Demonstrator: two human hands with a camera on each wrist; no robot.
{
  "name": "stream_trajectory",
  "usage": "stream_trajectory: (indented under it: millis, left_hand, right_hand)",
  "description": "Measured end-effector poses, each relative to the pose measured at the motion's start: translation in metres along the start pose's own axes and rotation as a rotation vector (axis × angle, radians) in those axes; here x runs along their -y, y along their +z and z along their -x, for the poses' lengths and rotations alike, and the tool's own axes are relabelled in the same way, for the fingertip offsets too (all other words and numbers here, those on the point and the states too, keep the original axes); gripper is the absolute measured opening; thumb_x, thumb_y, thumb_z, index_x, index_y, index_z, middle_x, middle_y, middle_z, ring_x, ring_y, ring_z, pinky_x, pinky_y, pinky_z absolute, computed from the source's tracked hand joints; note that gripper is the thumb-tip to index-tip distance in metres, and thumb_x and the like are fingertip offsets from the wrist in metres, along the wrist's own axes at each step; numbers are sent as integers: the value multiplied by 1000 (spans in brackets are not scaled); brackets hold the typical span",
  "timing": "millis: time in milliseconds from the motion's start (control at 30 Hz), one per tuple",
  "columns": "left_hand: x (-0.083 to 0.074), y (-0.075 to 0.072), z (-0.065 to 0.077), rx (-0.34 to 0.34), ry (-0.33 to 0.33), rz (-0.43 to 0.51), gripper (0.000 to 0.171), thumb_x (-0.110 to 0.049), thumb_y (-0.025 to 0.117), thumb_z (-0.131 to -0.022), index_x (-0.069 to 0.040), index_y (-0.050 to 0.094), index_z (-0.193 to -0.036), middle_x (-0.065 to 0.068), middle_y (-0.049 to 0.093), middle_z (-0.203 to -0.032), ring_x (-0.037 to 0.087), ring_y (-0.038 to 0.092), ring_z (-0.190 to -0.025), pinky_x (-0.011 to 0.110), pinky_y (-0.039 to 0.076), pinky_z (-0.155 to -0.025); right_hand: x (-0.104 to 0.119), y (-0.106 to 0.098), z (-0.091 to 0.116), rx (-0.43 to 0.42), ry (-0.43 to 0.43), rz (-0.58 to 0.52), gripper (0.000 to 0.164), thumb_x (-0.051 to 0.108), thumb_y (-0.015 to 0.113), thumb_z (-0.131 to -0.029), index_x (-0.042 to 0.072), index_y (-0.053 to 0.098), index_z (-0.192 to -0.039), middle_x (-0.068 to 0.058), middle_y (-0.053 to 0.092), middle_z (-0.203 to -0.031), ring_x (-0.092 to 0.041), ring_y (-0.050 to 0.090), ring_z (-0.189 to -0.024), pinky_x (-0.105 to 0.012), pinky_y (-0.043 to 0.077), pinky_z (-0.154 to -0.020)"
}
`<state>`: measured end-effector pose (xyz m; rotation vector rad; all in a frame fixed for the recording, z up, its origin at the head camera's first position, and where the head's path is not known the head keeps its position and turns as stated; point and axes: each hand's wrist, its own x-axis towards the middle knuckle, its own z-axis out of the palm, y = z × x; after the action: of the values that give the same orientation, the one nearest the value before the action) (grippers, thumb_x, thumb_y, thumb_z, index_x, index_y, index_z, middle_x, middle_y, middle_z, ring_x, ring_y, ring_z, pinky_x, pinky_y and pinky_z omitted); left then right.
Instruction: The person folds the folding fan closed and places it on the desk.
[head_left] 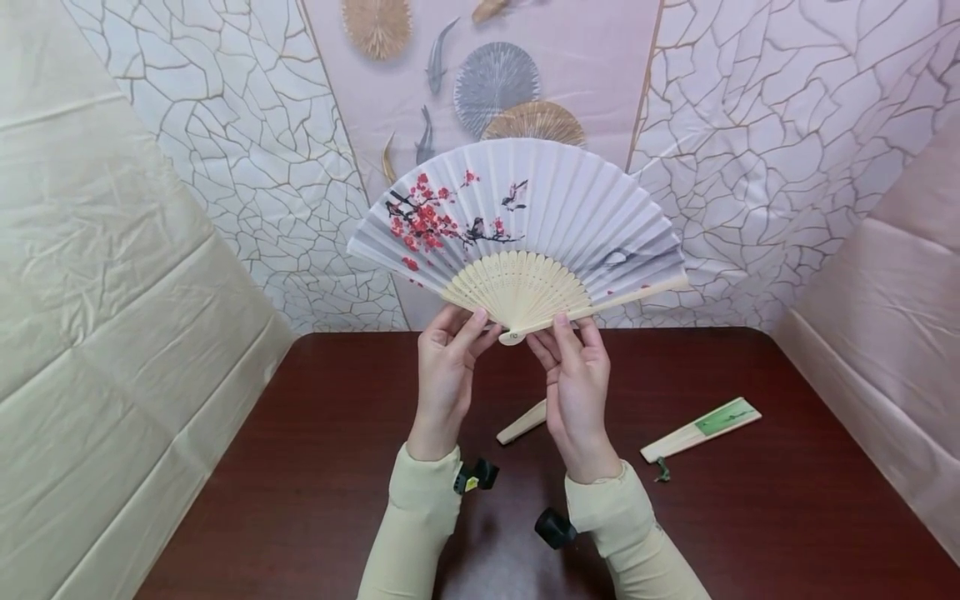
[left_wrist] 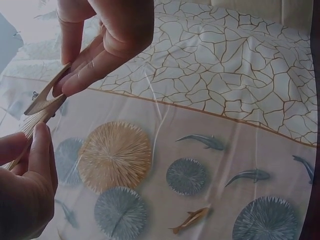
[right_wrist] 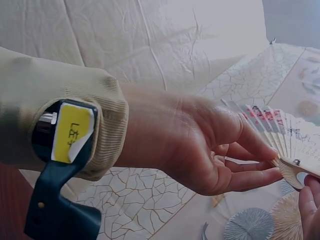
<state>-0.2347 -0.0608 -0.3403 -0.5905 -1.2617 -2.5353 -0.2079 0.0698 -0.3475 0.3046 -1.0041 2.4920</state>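
Note:
A spread folding fan [head_left: 517, 217] is held up before the back wall, its white leaf printed with red blossoms and small birds. My left hand [head_left: 448, 358] pinches the fan's left edge near the pivot, thumb on the pale ribs. On the other side, my right hand [head_left: 579, 375] pinches the right guard stick between thumb and fingers. The right wrist view shows the left hand [right_wrist: 210, 145] side-on at the fan's ribs [right_wrist: 287, 170]. Seen nearly edge-on in the left wrist view, the fan [left_wrist: 37, 112] lies between both hands' fingertips.
On the dark red table [head_left: 322, 500] lies a folded fan with a green leaf [head_left: 701, 429] and a dark green tassel [head_left: 662, 469]. Another pale folded fan [head_left: 520, 423] is partly hidden behind the right hand. Patterned cloth [head_left: 247, 167] hangs at the back; pale cloth flanks both sides.

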Motion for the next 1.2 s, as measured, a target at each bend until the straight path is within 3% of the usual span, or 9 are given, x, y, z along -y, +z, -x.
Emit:
stream_trajectory:
  millis: [400,867,1200]
  left_hand:
    - [-1,1,3,14,-6,-12,32,2,62,-98,8,62,-129,13,68,-111,19,69,-92,34,60,-83]
    - [-3,1,3,12,1,-7,31,3,62,-98,8,63,-128,13,69,-108,19,70,-92,33,60,-83]
    - [-4,3,3,18,-10,24,28,4,61,-97,6,66,-125,10,70,-104,17,69,-91,33,60,-82]
  right_hand:
    - [4,3,-2,-68,-14,-41,8,3,63,-99,2,66,-106,-10,75,-92,-18,75,-80,-31,61,-77]
    - [7,3,-1,-42,-30,-72,8,-2,66,-95,0,68,-103,-12,75,-98,-18,75,-86,-34,60,-81]
    - [9,3,-2,-39,-33,-112,8,-5,66,-94,2,65,-96,-11,74,-92,-18,74,-82,-32,61,-78]
